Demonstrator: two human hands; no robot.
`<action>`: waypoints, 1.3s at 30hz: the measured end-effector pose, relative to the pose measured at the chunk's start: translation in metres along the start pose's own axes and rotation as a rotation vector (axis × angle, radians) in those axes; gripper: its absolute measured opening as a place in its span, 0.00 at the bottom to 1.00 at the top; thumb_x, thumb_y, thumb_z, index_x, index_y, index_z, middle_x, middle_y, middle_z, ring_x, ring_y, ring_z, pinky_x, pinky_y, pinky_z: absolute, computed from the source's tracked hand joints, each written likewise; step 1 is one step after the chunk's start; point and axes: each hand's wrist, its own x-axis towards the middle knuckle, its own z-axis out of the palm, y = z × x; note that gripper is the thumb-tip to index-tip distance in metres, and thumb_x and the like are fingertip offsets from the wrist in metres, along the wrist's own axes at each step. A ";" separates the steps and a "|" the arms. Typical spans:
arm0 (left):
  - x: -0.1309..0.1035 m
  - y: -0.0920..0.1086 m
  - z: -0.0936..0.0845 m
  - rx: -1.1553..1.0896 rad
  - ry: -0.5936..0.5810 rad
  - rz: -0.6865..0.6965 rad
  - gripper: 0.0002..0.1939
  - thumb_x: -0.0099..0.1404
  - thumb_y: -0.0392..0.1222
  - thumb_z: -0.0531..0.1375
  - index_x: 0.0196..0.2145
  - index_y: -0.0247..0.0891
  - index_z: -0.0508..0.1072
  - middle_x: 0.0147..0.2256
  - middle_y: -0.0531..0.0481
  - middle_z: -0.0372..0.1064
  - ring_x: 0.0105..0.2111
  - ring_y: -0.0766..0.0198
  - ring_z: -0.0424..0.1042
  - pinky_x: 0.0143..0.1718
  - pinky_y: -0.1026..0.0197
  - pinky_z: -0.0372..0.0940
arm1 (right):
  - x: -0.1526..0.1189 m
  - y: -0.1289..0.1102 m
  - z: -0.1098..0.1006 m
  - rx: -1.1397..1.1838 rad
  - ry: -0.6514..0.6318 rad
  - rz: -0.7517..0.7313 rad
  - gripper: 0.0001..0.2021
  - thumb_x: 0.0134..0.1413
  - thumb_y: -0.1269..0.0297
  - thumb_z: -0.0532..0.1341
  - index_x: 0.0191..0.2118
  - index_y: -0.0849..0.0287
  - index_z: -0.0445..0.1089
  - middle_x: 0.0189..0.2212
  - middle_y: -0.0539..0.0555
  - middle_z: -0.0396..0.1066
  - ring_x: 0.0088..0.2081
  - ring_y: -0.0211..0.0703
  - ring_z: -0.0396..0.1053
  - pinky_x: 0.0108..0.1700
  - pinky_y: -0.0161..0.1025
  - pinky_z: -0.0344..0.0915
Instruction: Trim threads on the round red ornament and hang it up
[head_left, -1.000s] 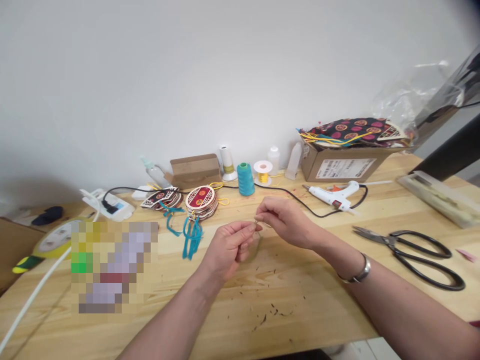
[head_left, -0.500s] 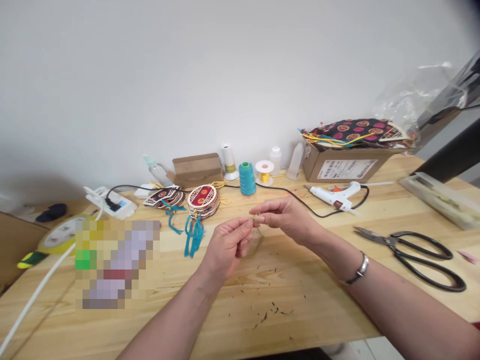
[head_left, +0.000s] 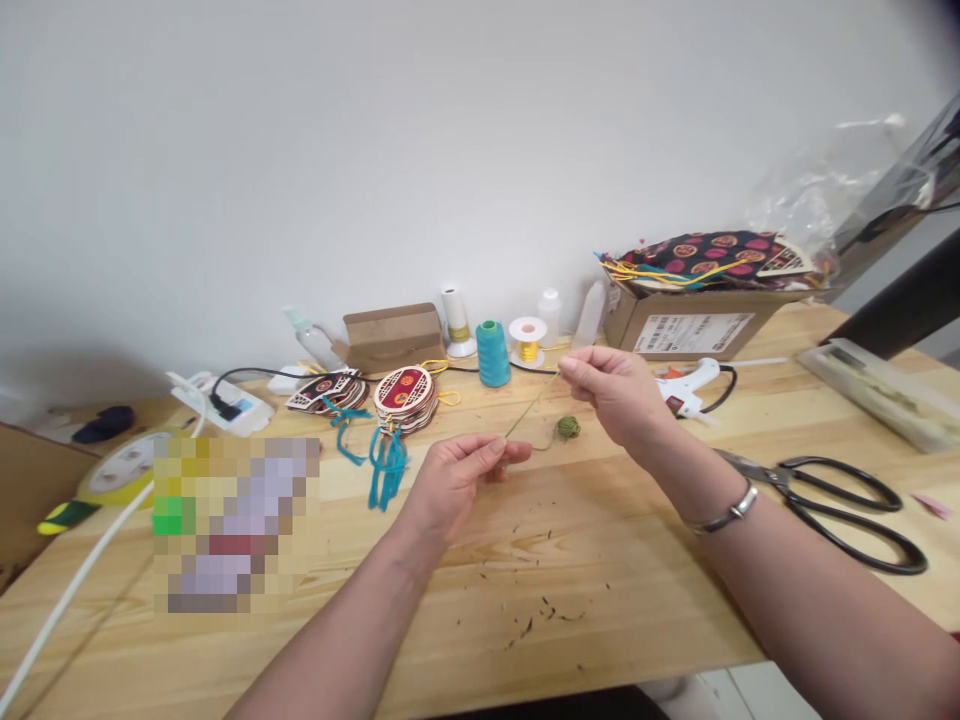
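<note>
2 hands; 1 green yarn ball; 3 bottles; 1 glue gun.

- We see soft, fairly bright, even light on the wall, dimming toward its lower left.
- We find a diffuse shadow on the worktop below the right forearm, and a thin one beside the white cable.
- We notice glints on the clear plastic bag and the bracelet.
- We lose all detail in a coarsely pixelated patch at left.
- We get wide-angle stretching toward the edges and a dark top right corner.
- We find the green thread slightly soft.
</note>
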 end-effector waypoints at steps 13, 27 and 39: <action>0.001 0.002 -0.003 -0.092 0.037 -0.089 0.11 0.49 0.43 0.67 0.26 0.31 0.78 0.32 0.39 0.78 0.34 0.54 0.76 0.31 0.62 0.60 | 0.020 0.002 -0.022 0.093 0.205 -0.035 0.13 0.33 0.59 0.69 0.23 0.62 0.68 0.18 0.45 0.58 0.20 0.29 0.49 0.20 0.31 0.45; 0.000 0.004 -0.002 -0.100 0.044 -0.097 0.09 0.49 0.41 0.66 0.25 0.31 0.76 0.30 0.40 0.78 0.33 0.55 0.76 0.29 0.63 0.60 | 0.028 0.003 -0.034 0.081 0.273 -0.054 0.13 0.34 0.60 0.68 0.21 0.61 0.65 0.17 0.45 0.56 0.19 0.28 0.49 0.19 0.30 0.46; -0.006 0.010 0.003 0.476 0.166 0.187 0.07 0.54 0.41 0.62 0.25 0.37 0.79 0.28 0.46 0.78 0.31 0.59 0.72 0.35 0.61 0.63 | 0.004 0.004 -0.018 -1.130 -0.039 -0.506 0.15 0.52 0.76 0.53 0.39 0.62 0.75 0.37 0.62 0.73 0.41 0.50 0.66 0.43 0.44 0.61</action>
